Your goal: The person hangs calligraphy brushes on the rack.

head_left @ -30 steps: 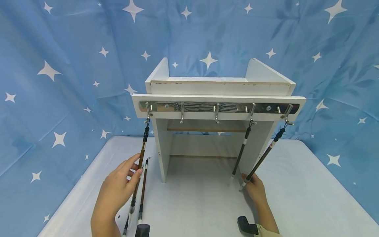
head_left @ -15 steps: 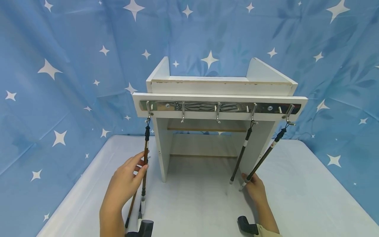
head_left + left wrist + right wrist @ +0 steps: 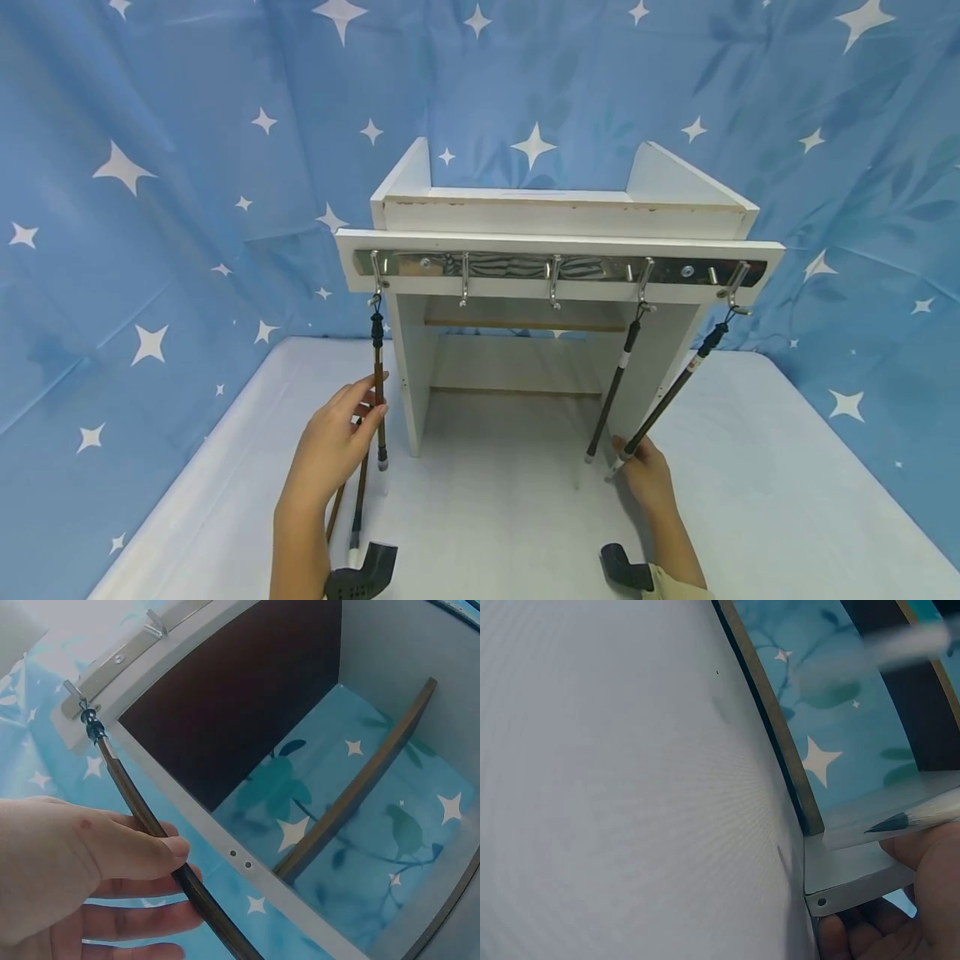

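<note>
A brown calligraphy brush (image 3: 379,367) hangs by its cord loop from the leftmost hook of a white shelf unit (image 3: 555,221). My left hand (image 3: 330,450) pinches its handle between thumb and fingers, below the black top. That brush (image 3: 136,801) slants across the left wrist view. My right hand (image 3: 649,482) holds the lower front end of the unit's right side panel (image 3: 855,894), thumb on one side and fingers on the other. Two dark-handled brushes hang at the right, one (image 3: 617,379) from the fourth hook, the other (image 3: 678,387) from the rightmost. A clear cap covers one brush tip (image 3: 889,823).
A metal hook strip (image 3: 510,267) runs along the unit's front; its second and third hooks bear nothing. More brushes (image 3: 362,496) lie on the white table (image 3: 510,517) beside my left forearm, partly hidden. A blue star-patterned cloth (image 3: 187,250) hangs behind.
My left hand has moved right, bringing the slanted brush to hang nearly straight down beside the unit's left panel. The right hand stays in place.
</note>
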